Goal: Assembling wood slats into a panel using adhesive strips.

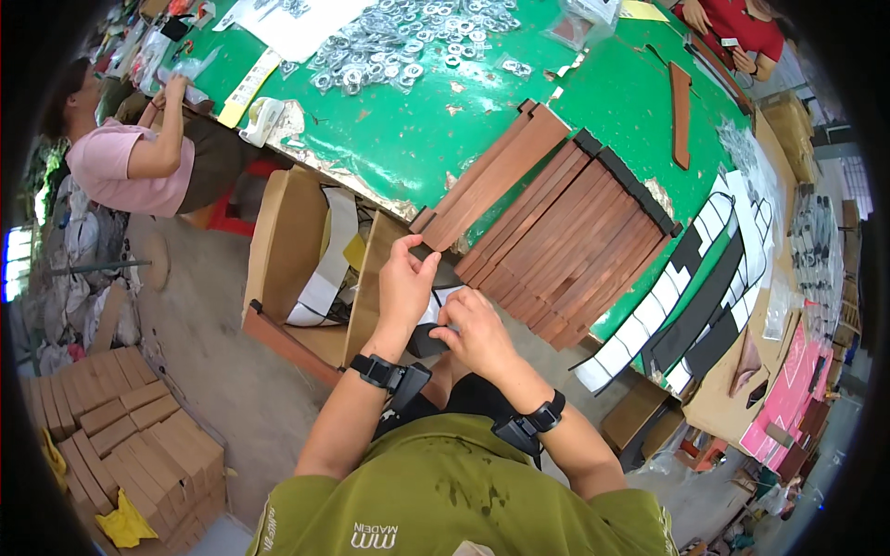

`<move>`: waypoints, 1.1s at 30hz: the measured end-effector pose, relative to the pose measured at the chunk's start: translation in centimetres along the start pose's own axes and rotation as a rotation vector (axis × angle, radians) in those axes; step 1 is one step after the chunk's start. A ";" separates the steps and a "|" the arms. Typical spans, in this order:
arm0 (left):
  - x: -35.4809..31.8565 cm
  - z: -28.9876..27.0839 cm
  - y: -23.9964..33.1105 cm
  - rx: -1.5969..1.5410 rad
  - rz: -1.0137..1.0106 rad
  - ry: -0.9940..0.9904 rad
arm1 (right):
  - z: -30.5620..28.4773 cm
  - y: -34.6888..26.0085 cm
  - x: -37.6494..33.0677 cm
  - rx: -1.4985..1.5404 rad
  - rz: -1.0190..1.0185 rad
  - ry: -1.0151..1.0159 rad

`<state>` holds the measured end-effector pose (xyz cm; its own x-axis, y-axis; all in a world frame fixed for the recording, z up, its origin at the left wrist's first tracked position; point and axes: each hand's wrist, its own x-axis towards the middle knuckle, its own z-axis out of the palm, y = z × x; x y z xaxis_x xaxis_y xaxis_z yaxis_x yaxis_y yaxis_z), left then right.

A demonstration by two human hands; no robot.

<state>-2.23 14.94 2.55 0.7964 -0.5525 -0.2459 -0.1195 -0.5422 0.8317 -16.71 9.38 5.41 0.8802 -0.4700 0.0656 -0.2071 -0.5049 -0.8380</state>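
Observation:
My left hand (406, 285) is closed, its fingertips pinched together beside the near end of a reddish-brown wooden slat (496, 181) that lies at the table's edge. Whatever they pinch is too small to make out. My right hand (476, 332) is closed with thumb and finger together on a black-and-white strip (427, 341), which hangs below the table's edge, partly hidden by the hands. To the right of the loose slat, a row of brown slats (565, 243) lies packed side by side, with black pieces (640, 190) along their far ends.
An open cardboard box (289, 232) with white strips inside stands left of my hands. On the green table (399, 139) are bagged metal rings (408, 42), a tape dispenser (263, 122) and more black-and-white strips (691, 269). Flat cartons (139, 435) are stacked lower left. Two people work across the table.

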 end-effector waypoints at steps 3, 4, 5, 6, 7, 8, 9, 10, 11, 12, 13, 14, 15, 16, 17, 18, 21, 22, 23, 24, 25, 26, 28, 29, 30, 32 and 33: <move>0.2 0.1 -0.9 0.027 -0.015 -0.080 | 0.1 0.0 -0.1 0.042 -0.046 0.000; 0.3 0.1 -1.3 0.028 -0.012 -0.079 | 0.1 0.1 -0.2 0.056 -0.103 0.030; 0.4 0.0 -1.6 0.110 0.011 -0.129 | 0.1 0.3 -0.3 0.071 -0.160 0.059; 0.3 -0.1 -2.0 0.192 0.033 -0.179 | 0.1 0.7 -0.4 0.072 -0.162 0.059; 0.1 -0.5 -2.1 0.192 0.034 -0.181 | 0.0 1.3 -0.6 0.158 -0.075 0.145; -0.3 -0.9 -2.2 0.250 0.131 -0.219 | -0.1 1.9 -0.9 0.244 0.012 0.229; -0.8 -1.2 -2.3 0.307 0.228 -0.256 | -0.2 2.7 -0.9 0.295 0.126 0.276; -1.5 -1.5 -2.0 0.309 0.315 -0.261 | -0.6 3.2 -0.6 0.331 0.265 0.278; -2.2 -1.7 -1.0 0.308 0.315 -0.267 | -1.2 3.7 -0.5 0.363 0.408 0.283; -3.0 -1.7 0.2 0.258 0.395 -0.315 | -1.7 4.5 -0.4 0.343 0.409 0.275; -3.4 -1.6 1.0 0.210 0.474 -0.352 | -2.4 4.4 -0.1 0.311 0.467 0.199; -3.7 -1.0 0.6 0.278 0.599 -0.270 | -2.5 4.9 0.1 0.294 0.452 0.160; -3.6 -0.7 0.2 0.280 0.596 -0.268 | -2.3 5.4 0.3 0.276 0.438 0.120; -3.5 -0.4 0.1 0.309 0.646 -0.224 | -2.2 5.6 0.4 0.277 0.439 0.117; -3.4 -0.2 0.1 0.337 0.696 -0.181 | -2.1 5.7 0.4 0.377 0.468 0.097; -3.3 -0.1 0.0 0.330 0.695 -0.145 | -1.9 5.9 0.5 0.477 0.497 0.078; -2.9 0.0 0.3 0.307 0.665 -0.112 | -1.3 7.0 0.4 0.586 0.488 0.181; -2.7 0.1 0.0 0.305 0.629 -0.082 | -1.6 6.2 0.7 0.468 0.412 0.223; -2.5 0.1 -0.4 0.309 0.623 -0.080 | -1.7 5.8 1.1 0.472 0.413 0.216; -2.4 0.2 -0.7 0.304 0.525 -0.058 | -1.8 5.5 1.8 0.161 0.312 0.327; -2.1 0.4 -0.7 0.292 0.431 -0.045 | -2.1 5.6 2.2 -0.160 0.212 0.435; -2.0 0.8 -0.5 0.299 0.381 -0.055 | -2.1 6.8 2.2 -0.091 0.264 0.323; -1.7 1.7 -0.4 0.307 0.363 -0.049 | -1.8 7.7 2.4 -0.198 0.223 0.250; -1.6 2.1 -0.3 0.318 0.347 -0.036 | -1.7 7.9 2.4 -0.302 0.174 0.176; -1.4 2.5 -0.4 0.317 0.346 -0.041 | -1.7 8.1 2.3 -0.375 0.160 0.139; -1.1 3.0 -0.6 0.324 0.331 -0.035 | -1.6 7.7 2.3 -0.400 0.153 0.128; -1.0 3.1 -0.7 0.324 0.330 -0.038 | -1.5 7.5 2.3 -0.426 0.142 0.119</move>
<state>-4.81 13.94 0.71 0.6628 -0.7486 -0.0171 -0.5468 -0.4996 0.6719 -16.86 3.42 0.13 0.7802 -0.6236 0.0489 -0.5013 -0.6701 -0.5474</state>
